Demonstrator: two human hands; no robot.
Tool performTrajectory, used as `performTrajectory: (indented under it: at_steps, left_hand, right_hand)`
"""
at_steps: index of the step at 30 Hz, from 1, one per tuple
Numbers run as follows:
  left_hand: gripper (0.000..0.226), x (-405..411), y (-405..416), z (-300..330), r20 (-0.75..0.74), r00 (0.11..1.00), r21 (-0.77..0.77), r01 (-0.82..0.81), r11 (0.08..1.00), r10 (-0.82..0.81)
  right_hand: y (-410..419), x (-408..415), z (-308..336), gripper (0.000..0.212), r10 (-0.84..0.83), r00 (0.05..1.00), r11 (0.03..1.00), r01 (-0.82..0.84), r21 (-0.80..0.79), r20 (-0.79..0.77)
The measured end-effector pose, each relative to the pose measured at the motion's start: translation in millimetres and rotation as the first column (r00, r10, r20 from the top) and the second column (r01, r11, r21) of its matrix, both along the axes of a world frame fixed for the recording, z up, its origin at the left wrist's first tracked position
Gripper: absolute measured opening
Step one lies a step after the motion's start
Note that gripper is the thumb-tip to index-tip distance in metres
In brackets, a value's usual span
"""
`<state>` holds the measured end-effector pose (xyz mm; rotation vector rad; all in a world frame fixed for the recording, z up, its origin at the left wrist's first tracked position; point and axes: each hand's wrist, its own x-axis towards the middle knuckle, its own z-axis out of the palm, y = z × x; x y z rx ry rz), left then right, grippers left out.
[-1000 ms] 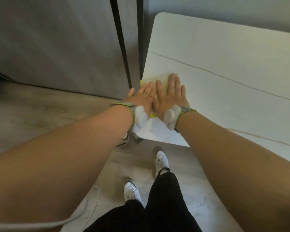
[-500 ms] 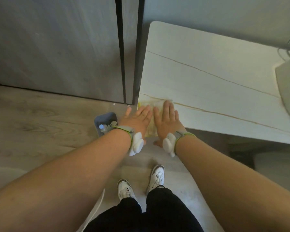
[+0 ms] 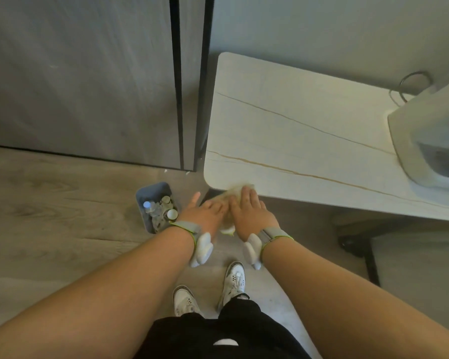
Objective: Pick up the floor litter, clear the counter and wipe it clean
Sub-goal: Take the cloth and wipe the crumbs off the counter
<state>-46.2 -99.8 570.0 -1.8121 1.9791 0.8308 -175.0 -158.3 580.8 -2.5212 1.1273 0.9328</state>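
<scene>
A pale yellow cloth (image 3: 234,190) hangs over the near left corner of the white counter (image 3: 290,141). My right hand (image 3: 249,211) lies flat on the cloth at the counter's edge. My left hand (image 3: 205,211) rests beside it on the cloth's left part, just off the counter. Most of the cloth is hidden under both palms; a bit of it shows below the hands. A blue bin (image 3: 156,206) with bottles and other litter stands on the floor, left of my left hand.
A grey appliance (image 3: 430,141) with a cable sits on the counter's right end. Grey cabinet doors (image 3: 88,81) rise at the left behind the wooden floor (image 3: 49,216). A dark chair base (image 3: 358,237) stands under the counter. My white shoes (image 3: 233,283) are below.
Both hands have dragged the cloth toward me, from the counter's middle to its near edge and partly off it. The bin and the appliance have come into view.
</scene>
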Motion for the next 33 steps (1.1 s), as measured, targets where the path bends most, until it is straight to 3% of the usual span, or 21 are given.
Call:
performTrajectory:
  at_steps: [3,9,14,17,22,25,29,33]
  left_hand:
    - [0.086,-1.7,8.9,-5.4,-0.028,1.0,0.046,-0.013,0.999,0.015]
    - [0.096,-16.2,-2.3,10.3,-0.198,0.962,-0.085,-0.21,0.974,0.19]
    - [0.062,-20.7,-31.1,31.6,-0.195,0.971,-0.143,-0.168,0.975,0.139]
    - [0.056,-18.9,-44.6,43.6,-0.206,0.967,-0.222,-0.192,0.956,0.146]
    - [0.064,-10.1,-74.3,48.9,-0.052,0.985,-0.274,-0.173,0.946,0.165]
    - [0.069,-3.7,-78.8,32.2,-0.001,0.984,-0.113,-0.177,0.978,0.178]
    - [0.084,-2.6,-78.2,3.5,0.121,0.98,0.007,-0.159,0.987,0.157]
    - [0.084,-6.9,-82.3,-1.8,0.156,0.964,-0.018,-0.214,0.977,0.214]
  right_hand:
    - [2.9,3.2,14.2,0.063,-0.097,0.995,0.994,0.096,0.055,0.015]
    - [8.8,-0.8,31.3,0.042,-0.225,0.969,0.974,0.222,0.046,0.099]
    - [-4.5,-9.8,51.1,0.05,-0.198,0.969,0.979,0.204,-0.029,0.15]
    - [-16.5,-10.5,58.7,0.052,-0.201,0.959,0.974,0.217,-0.06,0.198]
    - [-50.1,0.3,44.0,0.061,-0.195,0.937,0.978,0.209,-0.018,0.291]
    - [-54.7,9.9,20.1,0.068,-0.118,0.964,0.993,0.107,0.057,0.237]
    - [-58.2,10.9,-22.0,0.096,0.046,0.992,0.999,-0.048,0.013,0.121]
    - [-67.1,7.5,-27.8,0.085,0.113,0.98,0.994,-0.113,-0.01,0.166]
